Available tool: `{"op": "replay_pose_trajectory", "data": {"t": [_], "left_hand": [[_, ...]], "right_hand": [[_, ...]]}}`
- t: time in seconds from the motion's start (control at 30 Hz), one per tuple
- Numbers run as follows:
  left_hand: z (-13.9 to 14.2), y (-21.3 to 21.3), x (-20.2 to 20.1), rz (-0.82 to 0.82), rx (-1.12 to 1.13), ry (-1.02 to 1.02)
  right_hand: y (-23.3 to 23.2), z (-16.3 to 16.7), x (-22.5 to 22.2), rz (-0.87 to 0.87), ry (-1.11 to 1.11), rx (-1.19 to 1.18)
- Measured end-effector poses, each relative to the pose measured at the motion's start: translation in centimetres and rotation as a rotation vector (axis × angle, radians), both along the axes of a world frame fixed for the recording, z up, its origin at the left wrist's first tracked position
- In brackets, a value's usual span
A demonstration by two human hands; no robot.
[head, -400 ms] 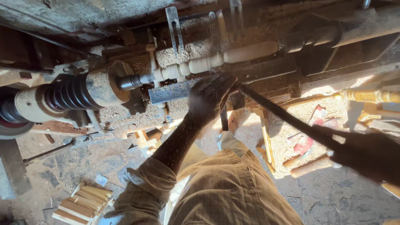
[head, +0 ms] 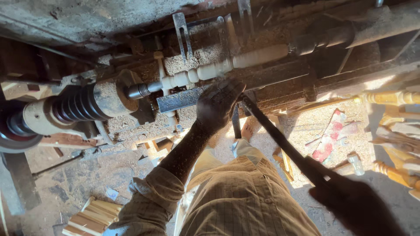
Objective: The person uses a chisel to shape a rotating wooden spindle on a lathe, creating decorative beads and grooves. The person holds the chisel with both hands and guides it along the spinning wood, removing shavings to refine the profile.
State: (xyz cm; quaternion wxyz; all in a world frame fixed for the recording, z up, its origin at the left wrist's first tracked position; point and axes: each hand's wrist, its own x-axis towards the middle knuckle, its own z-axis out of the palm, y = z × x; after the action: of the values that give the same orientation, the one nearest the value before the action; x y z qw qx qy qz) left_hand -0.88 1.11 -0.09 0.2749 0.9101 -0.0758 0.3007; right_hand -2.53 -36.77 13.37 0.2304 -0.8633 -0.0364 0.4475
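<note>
**Long chisel crosses the spindle at the tool rest**

A pale turned wooden spindle [head: 227,65], beaded and tapered, lies mounted in the sawdust-covered lathe with its long axis running from about 8 o'clock to 2 o'clock across the upper part of the view. Just below it sits the flat grey steel tool rest [head: 181,99], roughly parallel to that axis.

The left hand [head: 217,105] is pressed down over the front end of a long dark metal turning chisel [head: 280,140], fingers curled and closed around the blade where it meets the rest. The spindle lies at 12 o'clock from this hand, just beside the knuckles; whether the cutting edge touches the wood is hidden by the hand.

The chisel's shaft runs away toward 4 o'clock, crossing the spindle's axis at a steep angle. The right hand [head: 350,203], in deep shadow at the lower right, is wrapped around the handle end; its finger positions cannot be made out. The left hand is much the nearer to the spindle.
</note>
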Motion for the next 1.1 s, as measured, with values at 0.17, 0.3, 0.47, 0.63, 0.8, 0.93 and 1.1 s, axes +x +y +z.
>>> {"op": "replay_pose_trajectory", "data": {"t": [0.17,0.3,0.47,0.63,0.8,0.93,1.1], "left_hand": [[-0.5,0.7,-0.5,-0.080,-0.012,-0.031],[-1.1,0.9,-0.6,-0.135,0.006,0.106],[-1.4,1.8,-1.4,-0.203,-0.037,0.070],[-1.3,2.0,-1.2,-0.251,-0.058,0.089],[-1.4,1.4,-0.4,-0.226,-0.073,0.037],[-1.4,0.9,0.1,-0.185,-0.049,0.058],[-0.8,0.1,0.2,-0.086,-0.088,0.049]], "right_hand": [[5.5,-0.2,-9.7,-0.280,-0.066,0.132],[10.7,-0.6,-13.8,-0.471,-0.033,0.098],[14.4,0.5,-16.5,-0.600,0.021,0.108],[15.9,1.3,-16.1,-0.620,-0.031,0.028],[10.7,1.6,-12.9,-0.524,0.038,-0.067],[3.0,0.7,-7.7,-0.432,0.117,-0.096],[-6.9,-2.1,7.3,-0.137,0.318,-0.222]]}}
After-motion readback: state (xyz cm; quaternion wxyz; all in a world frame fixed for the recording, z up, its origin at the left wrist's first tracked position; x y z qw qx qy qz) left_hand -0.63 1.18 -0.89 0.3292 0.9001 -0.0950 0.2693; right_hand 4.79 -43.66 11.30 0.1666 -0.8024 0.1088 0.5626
